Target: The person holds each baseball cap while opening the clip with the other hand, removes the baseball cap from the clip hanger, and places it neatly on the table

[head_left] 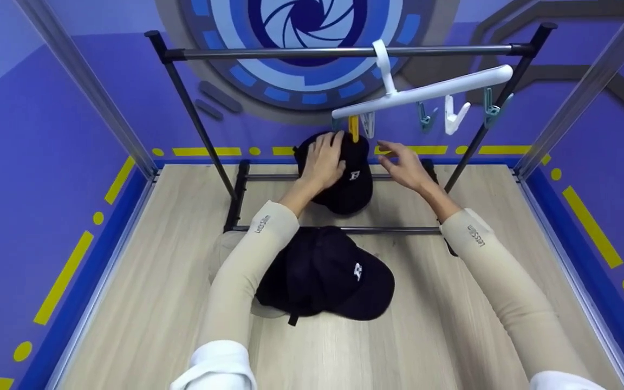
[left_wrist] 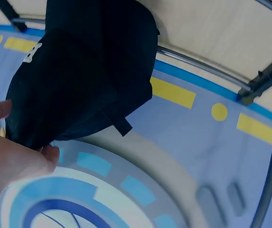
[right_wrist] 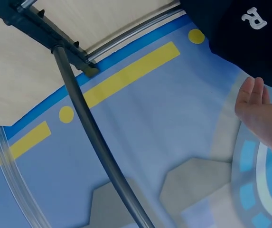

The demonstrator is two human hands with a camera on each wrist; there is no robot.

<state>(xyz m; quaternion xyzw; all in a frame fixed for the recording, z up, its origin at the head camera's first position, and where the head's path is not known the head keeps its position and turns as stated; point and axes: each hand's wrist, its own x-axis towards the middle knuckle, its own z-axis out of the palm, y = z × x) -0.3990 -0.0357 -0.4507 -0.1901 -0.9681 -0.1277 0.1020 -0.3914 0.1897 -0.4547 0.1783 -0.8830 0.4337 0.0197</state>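
A black cap [head_left: 347, 189] with a white letter hangs below a white hanger [head_left: 426, 94], under a yellow clothespin [head_left: 353, 129]. My left hand [head_left: 324, 162] grips the cap's upper part, beside the clothespin. In the left wrist view, the thumb and fingers of that hand [left_wrist: 14, 161] pinch the cap's edge [left_wrist: 88, 71]. Just right of the cap, my right hand [head_left: 407, 168] holds nothing, its fingers loosely bent. In the right wrist view, its fingertips [right_wrist: 257, 84] are close to the cap; whether they touch cannot be told.
The hanger hooks on a dark rack's top bar [head_left: 290, 53] and tilts up to the right. More clothespins, white [head_left: 455, 116] and green [head_left: 427, 116], hang along it. Another black cap [head_left: 328, 271] lies in front on the wooden floor, over a beige item [head_left: 228, 246].
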